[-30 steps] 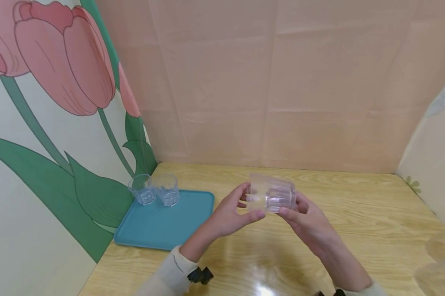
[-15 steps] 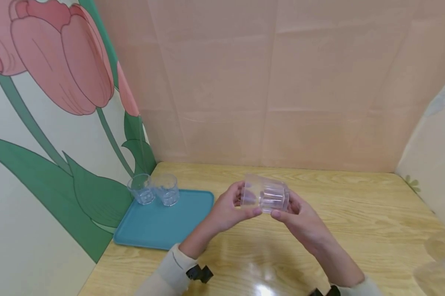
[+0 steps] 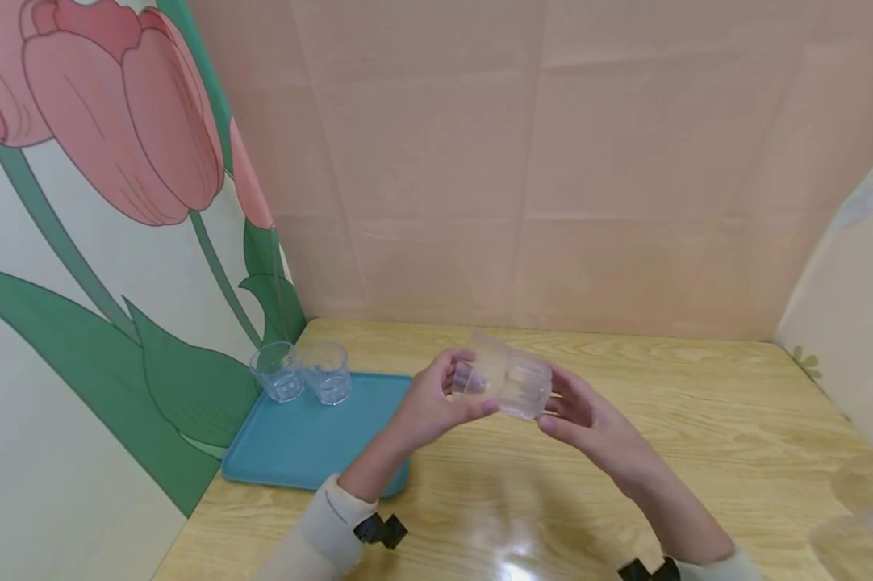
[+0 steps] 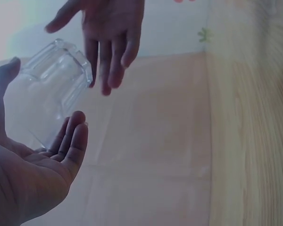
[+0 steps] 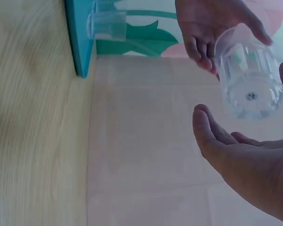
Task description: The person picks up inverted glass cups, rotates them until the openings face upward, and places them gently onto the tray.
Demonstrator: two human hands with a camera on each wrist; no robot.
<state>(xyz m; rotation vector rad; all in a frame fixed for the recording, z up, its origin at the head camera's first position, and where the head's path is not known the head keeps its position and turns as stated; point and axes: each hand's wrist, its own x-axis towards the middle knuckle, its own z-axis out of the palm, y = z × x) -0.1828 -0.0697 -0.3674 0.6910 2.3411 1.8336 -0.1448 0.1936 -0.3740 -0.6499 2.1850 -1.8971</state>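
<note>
colourless cup (image 3: 518, 386) tilted between hands (image 3: 431, 410)

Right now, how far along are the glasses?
Done, apparently: two glasses stand on the blue tray. In hand: the left hand holds a tilted third glass, the right hand near its base. Remaining, probably: setting it down; faint shapes at the head view's right edge I can't identify.

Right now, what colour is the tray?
Teal blue; the tray shows best in the head view.
</note>
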